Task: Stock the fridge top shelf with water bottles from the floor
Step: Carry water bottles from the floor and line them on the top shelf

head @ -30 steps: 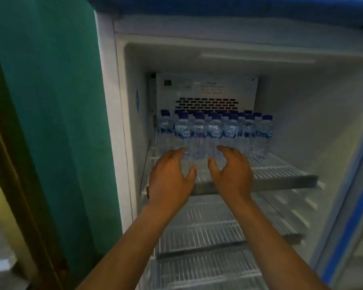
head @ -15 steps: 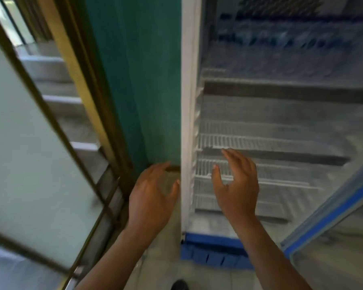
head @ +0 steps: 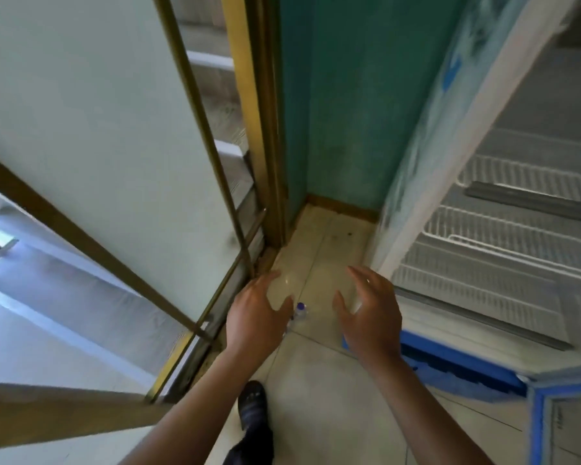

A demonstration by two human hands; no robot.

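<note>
A small clear water bottle (head: 300, 311) with a blue cap stands on the tiled floor, mostly hidden behind my left hand. My left hand (head: 254, 315) hovers just left of it, fingers spread, holding nothing. My right hand (head: 371, 310) is apart from the bottle on its right, also open and empty. The open fridge (head: 503, 236) fills the right side, and only its lower white wire shelves show. The top shelf is out of view.
A glass door with a brass frame (head: 188, 135) stands at the left. A teal wall (head: 349, 95) sits between it and the fridge. My dark shoe (head: 253, 409) is on the beige floor tiles (head: 329, 397). The fridge's blue base (head: 457, 360) and its door edge (head: 537, 427) lie at the lower right.
My view swung down from the stocked top shelf to the floor. Both hands dropped from the shelf edge to low above the tiles, and a bottle on the floor came into sight.
</note>
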